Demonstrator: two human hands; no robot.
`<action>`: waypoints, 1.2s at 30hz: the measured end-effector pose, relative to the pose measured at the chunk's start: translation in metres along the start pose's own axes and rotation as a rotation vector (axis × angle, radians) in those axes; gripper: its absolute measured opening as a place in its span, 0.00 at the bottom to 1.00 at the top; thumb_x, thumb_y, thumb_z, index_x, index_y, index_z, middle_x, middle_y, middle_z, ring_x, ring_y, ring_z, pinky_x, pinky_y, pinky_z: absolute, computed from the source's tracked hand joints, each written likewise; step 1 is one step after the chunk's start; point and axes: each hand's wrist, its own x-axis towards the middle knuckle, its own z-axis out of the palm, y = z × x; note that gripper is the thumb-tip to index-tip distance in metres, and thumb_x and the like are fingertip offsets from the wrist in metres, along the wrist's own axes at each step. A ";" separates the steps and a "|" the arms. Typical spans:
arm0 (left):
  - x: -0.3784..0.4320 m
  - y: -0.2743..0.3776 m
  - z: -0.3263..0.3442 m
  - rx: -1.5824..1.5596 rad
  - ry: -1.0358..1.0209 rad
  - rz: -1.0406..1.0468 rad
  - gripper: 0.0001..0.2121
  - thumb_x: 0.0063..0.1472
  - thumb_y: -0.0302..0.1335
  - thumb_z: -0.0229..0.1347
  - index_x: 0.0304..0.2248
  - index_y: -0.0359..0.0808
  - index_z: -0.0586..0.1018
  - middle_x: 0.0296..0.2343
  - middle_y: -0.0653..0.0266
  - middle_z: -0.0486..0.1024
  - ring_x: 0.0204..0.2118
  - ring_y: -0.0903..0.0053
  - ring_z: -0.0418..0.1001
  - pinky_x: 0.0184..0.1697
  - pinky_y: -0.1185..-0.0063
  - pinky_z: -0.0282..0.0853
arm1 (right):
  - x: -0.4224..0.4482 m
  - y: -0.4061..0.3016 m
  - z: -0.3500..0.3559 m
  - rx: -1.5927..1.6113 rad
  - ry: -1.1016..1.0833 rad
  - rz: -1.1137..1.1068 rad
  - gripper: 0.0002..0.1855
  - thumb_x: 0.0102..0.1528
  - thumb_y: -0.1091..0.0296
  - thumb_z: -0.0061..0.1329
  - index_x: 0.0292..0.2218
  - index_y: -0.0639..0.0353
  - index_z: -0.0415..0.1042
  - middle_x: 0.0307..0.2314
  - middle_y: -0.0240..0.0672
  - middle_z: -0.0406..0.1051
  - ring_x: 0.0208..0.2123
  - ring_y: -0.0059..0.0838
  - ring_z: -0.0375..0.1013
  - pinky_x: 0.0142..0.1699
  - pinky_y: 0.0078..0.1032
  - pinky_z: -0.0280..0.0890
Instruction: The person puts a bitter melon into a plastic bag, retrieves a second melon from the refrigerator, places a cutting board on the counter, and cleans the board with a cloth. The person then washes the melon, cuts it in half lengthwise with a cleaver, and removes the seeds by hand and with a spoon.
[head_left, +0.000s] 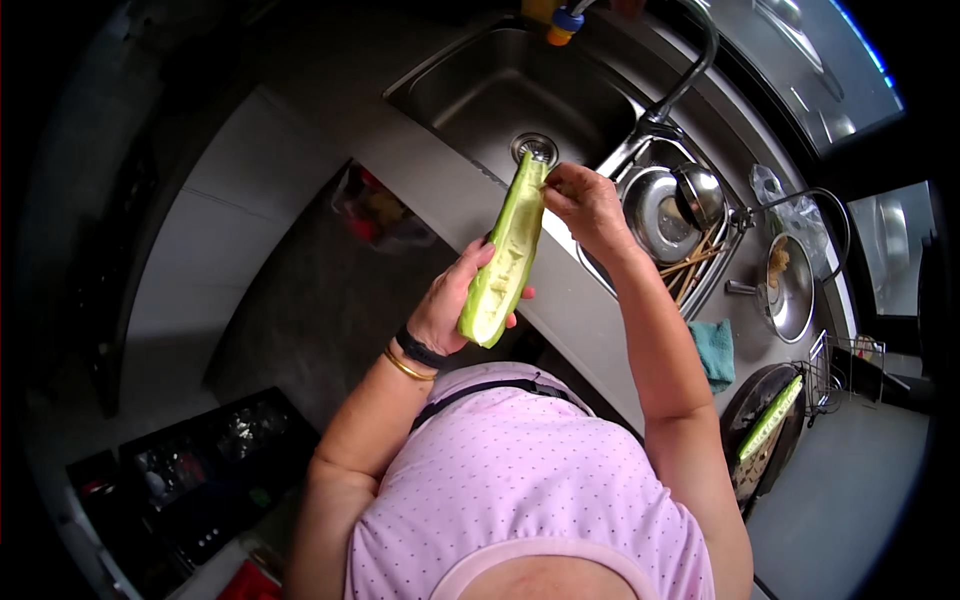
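Observation:
My left hand (457, 296) holds a long green gourd half (506, 262) from below, its pale, scooped-out inside facing up. The thumb lies along one rim and fingertips show at the other. At the far end, my right hand (581, 199) has its thumb and fingers pinched together at the gourd's edge; whether something small is between them cannot be seen. That end lies over the drain of a steel sink (480, 90). Another cut gourd piece (771, 420) rests on a dark round board (731, 439) to the right.
Right of the faucet (637, 139), a second basin holds a metal bowl (664, 214), a ladle-like steel vessel (701, 196) and chopsticks (694, 261). Beyond are a steel pan (791, 289), a teal cloth (712, 354) and a wire rack (832, 367). A bag (382, 214) hangs below the counter edge.

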 end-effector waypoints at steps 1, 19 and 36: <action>-0.006 0.010 -0.010 0.000 0.029 0.029 0.21 0.71 0.42 0.44 0.56 0.38 0.67 0.45 0.59 0.75 0.43 0.62 0.79 0.30 0.73 0.81 | -0.001 -0.043 0.005 -0.191 -0.181 0.195 0.06 0.58 0.77 0.51 0.38 0.65 0.74 0.22 0.27 0.71 0.25 0.12 0.68 0.30 0.17 0.66; -0.023 0.137 -0.141 -0.019 0.188 0.065 0.20 0.69 0.42 0.47 0.56 0.46 0.66 0.43 0.64 0.75 0.42 0.71 0.79 0.27 0.74 0.78 | 0.129 -0.031 0.192 -0.542 -0.369 -0.187 0.15 0.50 0.69 0.55 0.41 0.60 0.75 0.32 0.48 0.77 0.33 0.51 0.78 0.39 0.39 0.73; -0.067 0.195 -0.230 0.045 0.348 0.141 0.28 0.68 0.48 0.47 0.57 0.34 0.68 0.48 0.56 0.73 0.47 0.67 0.77 0.29 0.74 0.80 | 0.166 -0.015 0.244 -0.608 -0.393 -0.179 0.15 0.50 0.68 0.53 0.40 0.62 0.72 0.33 0.51 0.74 0.37 0.52 0.76 0.41 0.40 0.70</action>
